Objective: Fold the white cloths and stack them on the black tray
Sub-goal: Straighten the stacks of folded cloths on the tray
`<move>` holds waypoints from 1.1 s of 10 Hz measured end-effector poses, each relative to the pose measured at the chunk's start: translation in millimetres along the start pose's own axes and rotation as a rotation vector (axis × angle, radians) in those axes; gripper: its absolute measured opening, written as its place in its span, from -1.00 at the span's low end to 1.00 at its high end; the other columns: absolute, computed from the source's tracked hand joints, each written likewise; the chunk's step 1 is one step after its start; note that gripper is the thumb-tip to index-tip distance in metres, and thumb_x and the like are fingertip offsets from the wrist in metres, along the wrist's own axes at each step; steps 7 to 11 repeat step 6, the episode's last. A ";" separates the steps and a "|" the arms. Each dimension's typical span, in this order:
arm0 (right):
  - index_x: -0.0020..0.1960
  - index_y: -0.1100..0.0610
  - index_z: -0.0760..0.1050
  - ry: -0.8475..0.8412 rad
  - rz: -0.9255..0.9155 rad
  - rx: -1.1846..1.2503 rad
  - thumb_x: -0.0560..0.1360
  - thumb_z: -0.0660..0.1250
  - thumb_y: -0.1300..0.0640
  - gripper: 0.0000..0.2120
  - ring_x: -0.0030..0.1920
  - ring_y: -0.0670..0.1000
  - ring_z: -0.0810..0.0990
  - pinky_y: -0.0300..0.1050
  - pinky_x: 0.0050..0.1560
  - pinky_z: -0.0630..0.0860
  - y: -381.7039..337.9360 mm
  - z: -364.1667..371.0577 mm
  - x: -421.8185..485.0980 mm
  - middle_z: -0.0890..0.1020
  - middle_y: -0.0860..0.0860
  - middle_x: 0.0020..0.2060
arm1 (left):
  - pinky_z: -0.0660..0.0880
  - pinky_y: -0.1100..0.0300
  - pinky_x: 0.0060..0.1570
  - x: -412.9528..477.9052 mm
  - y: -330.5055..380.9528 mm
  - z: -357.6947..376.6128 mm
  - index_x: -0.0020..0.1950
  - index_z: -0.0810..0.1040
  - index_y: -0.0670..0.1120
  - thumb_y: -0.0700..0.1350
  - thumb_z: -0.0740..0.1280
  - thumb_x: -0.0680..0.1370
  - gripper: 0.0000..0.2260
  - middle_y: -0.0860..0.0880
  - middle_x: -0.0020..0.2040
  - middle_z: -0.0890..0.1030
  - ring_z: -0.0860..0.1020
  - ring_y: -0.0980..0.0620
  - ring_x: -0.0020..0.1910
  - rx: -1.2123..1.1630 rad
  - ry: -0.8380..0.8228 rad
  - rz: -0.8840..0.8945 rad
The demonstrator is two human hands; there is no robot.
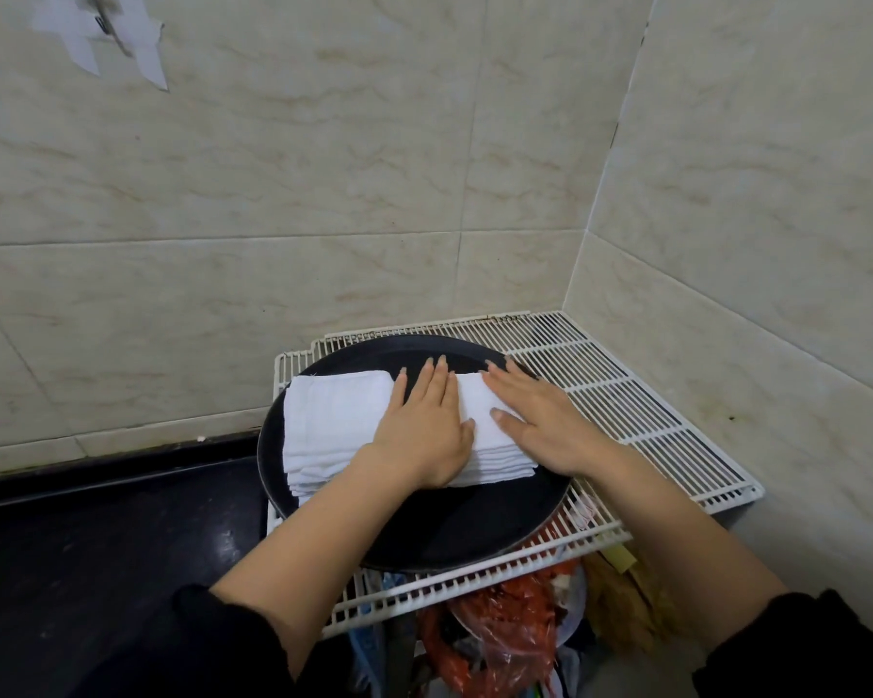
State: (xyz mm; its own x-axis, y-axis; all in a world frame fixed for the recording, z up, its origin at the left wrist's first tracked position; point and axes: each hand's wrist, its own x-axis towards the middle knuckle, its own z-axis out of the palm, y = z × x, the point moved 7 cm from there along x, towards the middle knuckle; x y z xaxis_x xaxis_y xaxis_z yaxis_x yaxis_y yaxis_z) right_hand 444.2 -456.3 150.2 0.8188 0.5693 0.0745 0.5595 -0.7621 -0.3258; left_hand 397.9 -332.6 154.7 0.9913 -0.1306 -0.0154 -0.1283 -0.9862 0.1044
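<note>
Tiled corner wall (pixel 323 168), white wire rack (pixel 626 390) below; on it the round black tray (pixel 475 526) carries the stack of folded white cloths (pixel 333 420). Left hand (pixel 424 425) and right hand (pixel 540 420) press flat on top, fingers straight.

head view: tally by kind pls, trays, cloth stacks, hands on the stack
black tray: 1
stack of white cloths: 1
hands resting flat on the stack: 2 (left hand, right hand)
total: 4
</note>
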 end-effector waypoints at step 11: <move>0.45 0.06 0.36 0.220 0.153 0.487 0.63 0.18 0.07 -0.61 0.48 -0.06 0.23 -0.14 0.46 0.14 6.4 -17.9 1.7 0.35 -0.06 0.45 | -0.24 0.00 0.50 -4.7 -36.1 -35.0 0.58 0.07 -0.07 0.11 -0.03 0.66 -0.48 -0.11 0.60 0.00 -0.10 -0.04 0.58 -0.198 0.219 -0.015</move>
